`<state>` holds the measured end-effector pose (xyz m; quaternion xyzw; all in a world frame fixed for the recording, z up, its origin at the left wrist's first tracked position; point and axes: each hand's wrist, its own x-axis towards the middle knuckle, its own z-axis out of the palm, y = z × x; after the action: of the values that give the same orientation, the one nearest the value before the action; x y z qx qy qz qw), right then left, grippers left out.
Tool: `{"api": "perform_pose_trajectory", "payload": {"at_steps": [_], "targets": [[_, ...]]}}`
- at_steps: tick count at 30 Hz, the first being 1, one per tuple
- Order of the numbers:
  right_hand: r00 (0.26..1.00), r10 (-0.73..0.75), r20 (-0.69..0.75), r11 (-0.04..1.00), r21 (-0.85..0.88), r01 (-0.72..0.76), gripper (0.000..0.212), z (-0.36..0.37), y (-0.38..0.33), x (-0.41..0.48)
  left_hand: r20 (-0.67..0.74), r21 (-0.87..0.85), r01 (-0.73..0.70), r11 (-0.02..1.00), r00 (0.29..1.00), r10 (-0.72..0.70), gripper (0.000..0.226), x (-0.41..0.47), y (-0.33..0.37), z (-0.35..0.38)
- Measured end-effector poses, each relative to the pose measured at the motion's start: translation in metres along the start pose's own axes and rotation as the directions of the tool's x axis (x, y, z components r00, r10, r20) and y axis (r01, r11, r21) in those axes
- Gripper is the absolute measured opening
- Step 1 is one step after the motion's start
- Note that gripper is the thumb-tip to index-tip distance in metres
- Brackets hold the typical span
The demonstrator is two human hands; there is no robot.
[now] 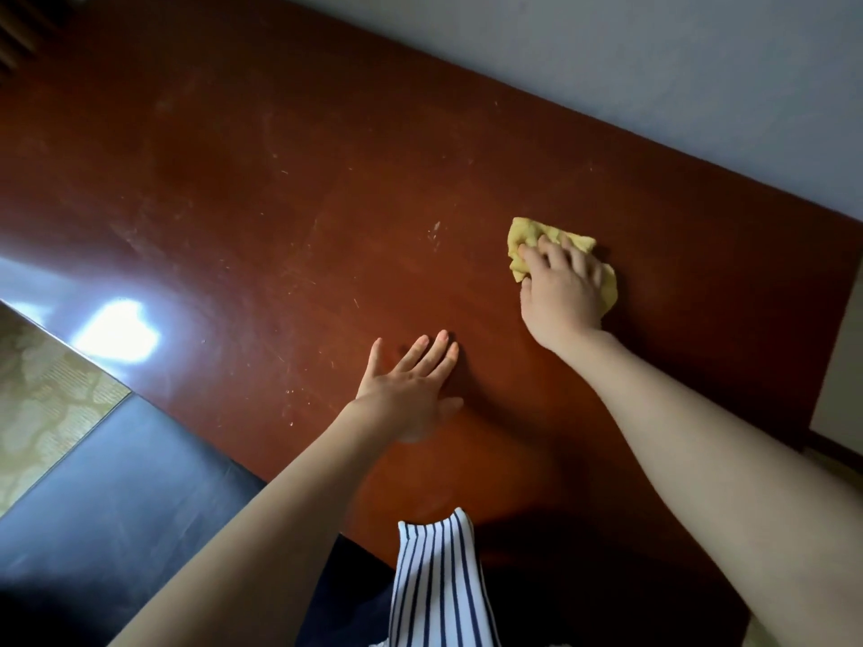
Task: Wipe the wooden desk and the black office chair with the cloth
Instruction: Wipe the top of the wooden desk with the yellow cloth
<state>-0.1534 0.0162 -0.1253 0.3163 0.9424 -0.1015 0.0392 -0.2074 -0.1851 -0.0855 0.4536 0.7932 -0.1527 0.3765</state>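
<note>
The reddish-brown wooden desk (pixel 289 189) fills most of the view, scuffed with pale scratches and specks. A crumpled yellow cloth (pixel 525 240) lies on its right part, pressed to the wood under my right hand (pixel 562 287), whose fingers curl over it. My left hand (pixel 411 385) rests flat on the desk nearer to me, fingers spread, holding nothing. The black office chair (pixel 116 497) shows at the lower left, tucked against the desk's front edge.
A pale wall (pixel 654 63) runs along the desk's far edge. Patterned beige floor (pixel 42 394) shows at the left beyond the chair. A bright glare (pixel 116 333) reflects off the desk's left front. Striped fabric of my clothing (pixel 434 586) hangs at the bottom centre.
</note>
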Motion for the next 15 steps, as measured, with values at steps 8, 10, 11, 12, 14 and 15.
{"api": "perform_pose_trajectory", "payload": {"at_steps": [8,10,11,12,14,15], "targets": [[0.963,-0.265,0.041,0.963,-0.035,0.266,0.051,0.006,0.019,-0.079,-0.052,0.03,0.068,0.997,0.996,-0.067,0.069,-0.005,0.016,-0.002],[0.96,-0.28,0.019,0.96,-0.01,0.28,0.046,0.006,0.024,-0.101,-0.126,0.032,0.098,0.995,0.988,-0.093,0.069,-0.006,0.021,-0.001],[0.957,-0.291,-0.01,0.957,0.003,0.291,0.042,0.006,0.027,-0.111,-0.176,0.032,0.114,0.993,0.978,-0.107,0.068,-0.005,0.024,-0.001],[0.953,-0.299,-0.05,0.954,0.006,0.299,0.038,0.005,0.032,-0.121,-0.235,0.032,0.128,0.991,0.965,-0.117,0.068,-0.005,0.028,0.0],[0.938,-0.317,-0.143,0.948,-0.026,0.316,0.031,0.005,0.045,-0.136,-0.349,0.011,0.139,0.99,0.929,-0.126,0.066,-0.002,0.035,0.003],[0.925,-0.332,-0.186,0.943,-0.053,0.328,0.03,0.005,0.052,-0.14,-0.39,-0.009,0.133,0.991,0.912,-0.126,0.066,0.0,0.038,0.005]]}}
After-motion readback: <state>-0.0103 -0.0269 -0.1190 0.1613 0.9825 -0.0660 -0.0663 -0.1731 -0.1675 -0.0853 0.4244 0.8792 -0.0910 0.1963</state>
